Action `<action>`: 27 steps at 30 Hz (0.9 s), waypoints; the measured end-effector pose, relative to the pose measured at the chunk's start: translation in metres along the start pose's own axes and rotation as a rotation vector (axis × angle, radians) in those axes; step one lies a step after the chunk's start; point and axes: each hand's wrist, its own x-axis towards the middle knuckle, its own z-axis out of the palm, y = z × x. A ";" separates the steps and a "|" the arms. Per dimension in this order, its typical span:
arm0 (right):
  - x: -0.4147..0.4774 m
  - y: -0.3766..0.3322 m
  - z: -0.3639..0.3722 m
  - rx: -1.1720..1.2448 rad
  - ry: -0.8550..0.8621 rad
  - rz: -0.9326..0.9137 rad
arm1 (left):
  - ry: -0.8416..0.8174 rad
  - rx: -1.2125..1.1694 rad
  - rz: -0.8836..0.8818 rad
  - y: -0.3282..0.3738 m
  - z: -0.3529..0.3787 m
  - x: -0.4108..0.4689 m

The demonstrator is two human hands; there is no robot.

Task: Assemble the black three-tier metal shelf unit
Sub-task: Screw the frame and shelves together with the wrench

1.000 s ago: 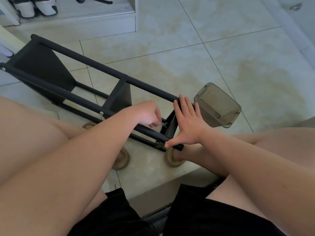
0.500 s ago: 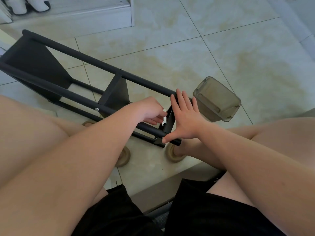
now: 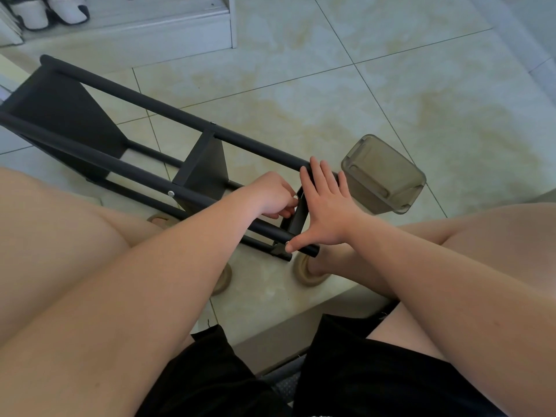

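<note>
The black metal shelf unit (image 3: pixel 144 176) lies on its side on the tiled floor, its poles running from the far left toward my knees. Two shelf plates sit fixed between the poles; a third plate (image 3: pixel 298 218) stands at the near end. My right hand (image 3: pixel 326 212) lies flat against that end, fingers straight on the upper pole, thumb pressing the lower pole's tip. My left hand (image 3: pixel 272 195) is curled, pinching something small and pale at the plate's edge; what it is I cannot tell.
A smoky translucent plastic container (image 3: pixel 388 173) lies tipped on the floor just right of my right hand. White shoes (image 3: pixel 51 10) stand on a raised ledge at the top left. My knees flank the shelf, and my sandalled feet (image 3: pixel 310 270) rest under its near end.
My left hand has moved right along the lower pole to the end plate's edge. My right hand stays pressed on the shelf's end. The view has shifted slightly.
</note>
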 end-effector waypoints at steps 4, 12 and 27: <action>0.000 -0.001 0.000 0.002 0.000 -0.001 | -0.015 0.040 -0.004 0.000 -0.004 -0.001; 0.000 -0.001 0.001 0.006 0.013 -0.008 | -0.047 0.169 -0.070 0.003 -0.008 -0.005; 0.000 -0.002 0.002 0.014 0.008 -0.008 | -0.062 0.067 -0.186 0.007 0.002 -0.004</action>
